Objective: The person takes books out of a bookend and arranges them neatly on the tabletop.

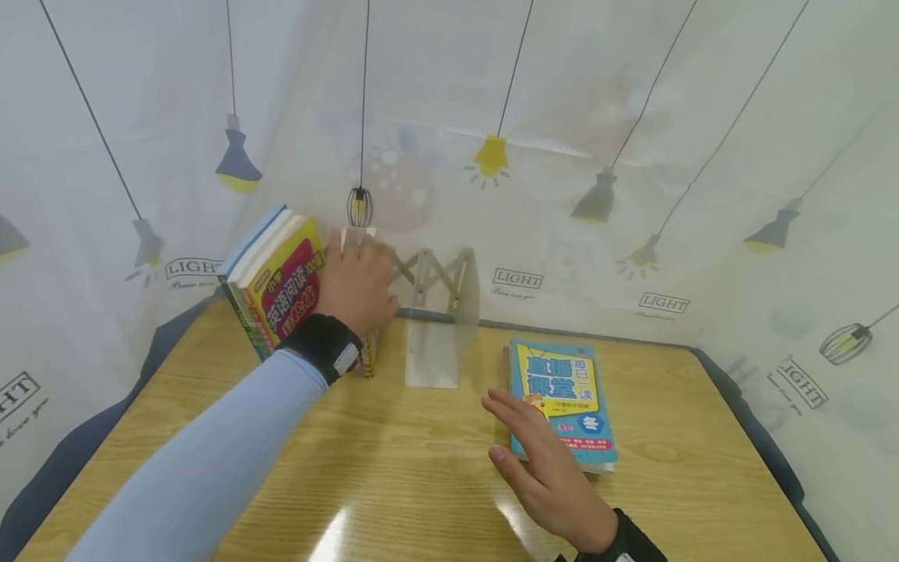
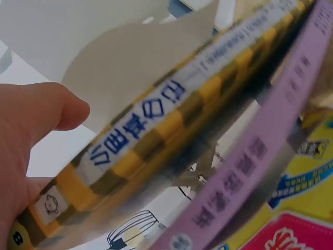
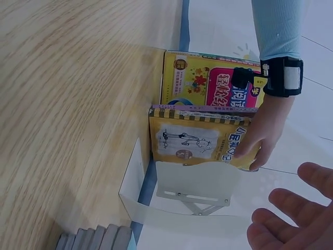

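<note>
My left hand (image 1: 360,281) grips the top of a yellow book (image 3: 179,138) with a cartoon figure on its cover, thumb on the cover side. In the left wrist view the checkered spine (image 2: 130,130) of this book shows close up. Beside it stands a thin purple-spined book (image 2: 250,151). Further left, several books lean together, with a yellow and red book (image 1: 291,285) outermost. To the right of the held book stands a white expandable bookend (image 1: 431,355). My right hand (image 1: 555,484), fingers extended, hovers near a stack of books with a blue cover (image 1: 604,425) on top.
The wooden table (image 1: 393,476) runs back to a pale curtain (image 1: 449,70) printed with hanging lamps. Dark edging (image 1: 744,421) borders the table. The bookend's lattice arms (image 1: 442,277) stand close to the curtain.
</note>
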Demonstrator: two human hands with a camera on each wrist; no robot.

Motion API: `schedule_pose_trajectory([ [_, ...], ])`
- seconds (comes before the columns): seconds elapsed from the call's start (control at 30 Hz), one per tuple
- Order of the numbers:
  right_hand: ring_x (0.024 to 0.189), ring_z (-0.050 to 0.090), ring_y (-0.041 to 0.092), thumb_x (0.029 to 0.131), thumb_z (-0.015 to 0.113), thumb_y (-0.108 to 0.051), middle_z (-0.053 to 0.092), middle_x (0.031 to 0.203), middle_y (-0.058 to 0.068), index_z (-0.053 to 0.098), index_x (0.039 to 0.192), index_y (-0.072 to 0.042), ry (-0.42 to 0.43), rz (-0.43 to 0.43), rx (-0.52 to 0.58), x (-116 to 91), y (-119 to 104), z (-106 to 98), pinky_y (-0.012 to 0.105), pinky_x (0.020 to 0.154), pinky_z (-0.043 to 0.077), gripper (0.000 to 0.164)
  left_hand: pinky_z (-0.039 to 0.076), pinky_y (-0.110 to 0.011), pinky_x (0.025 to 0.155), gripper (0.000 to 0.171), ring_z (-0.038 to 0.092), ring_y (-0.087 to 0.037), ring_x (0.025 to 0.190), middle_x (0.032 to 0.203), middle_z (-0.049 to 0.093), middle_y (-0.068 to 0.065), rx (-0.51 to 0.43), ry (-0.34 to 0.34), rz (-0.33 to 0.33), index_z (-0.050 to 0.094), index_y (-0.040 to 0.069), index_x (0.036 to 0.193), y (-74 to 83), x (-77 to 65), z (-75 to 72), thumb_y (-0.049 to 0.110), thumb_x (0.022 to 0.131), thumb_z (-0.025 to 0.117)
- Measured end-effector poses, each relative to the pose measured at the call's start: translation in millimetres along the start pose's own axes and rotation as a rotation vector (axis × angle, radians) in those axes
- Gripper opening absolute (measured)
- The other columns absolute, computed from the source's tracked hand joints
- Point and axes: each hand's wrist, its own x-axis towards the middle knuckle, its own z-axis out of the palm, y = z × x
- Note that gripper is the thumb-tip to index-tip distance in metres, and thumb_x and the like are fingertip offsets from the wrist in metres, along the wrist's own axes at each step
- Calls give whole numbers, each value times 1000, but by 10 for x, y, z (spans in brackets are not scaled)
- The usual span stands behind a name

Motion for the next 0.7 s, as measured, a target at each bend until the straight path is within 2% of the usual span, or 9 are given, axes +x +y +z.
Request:
schedule_pose_trajectory([
  [0.13,146,36,24,102,56,-13,37,159,-2,38,154,-27,-14,-3,9,23,-12,11,65,109,35,57,10,-64,122,75,28,-47,145,156,34,-26,-16,2,1,42,9,150,28,-19,-5,50,91,63],
  [0.23,145,38,24,102,55,-14,36,160,-2,37,155,-28,-15,-7,15,37,-11,17,65,107,38,57,9,-62,122,76,28,-47,145,157,32,-28,-40,4,18,39,7,152,47,-34,-13,47,91,64],
  [0.4,144,40,22,103,54,-16,36,159,-6,37,154,-31,-15,1,8,38,-11,37,62,103,44,55,13,-58,123,73,28,-45,146,156,32,-30,-112,20,48,41,4,150,67,-72,-25,36,90,67],
  [0.7,143,41,23,104,54,-16,36,159,-6,38,153,-30,-29,5,16,39,-18,64,61,101,46,54,13,-52,125,62,26,-42,149,158,29,-29,-221,24,40,45,2,146,55,-90,-1,14,88,63],
])
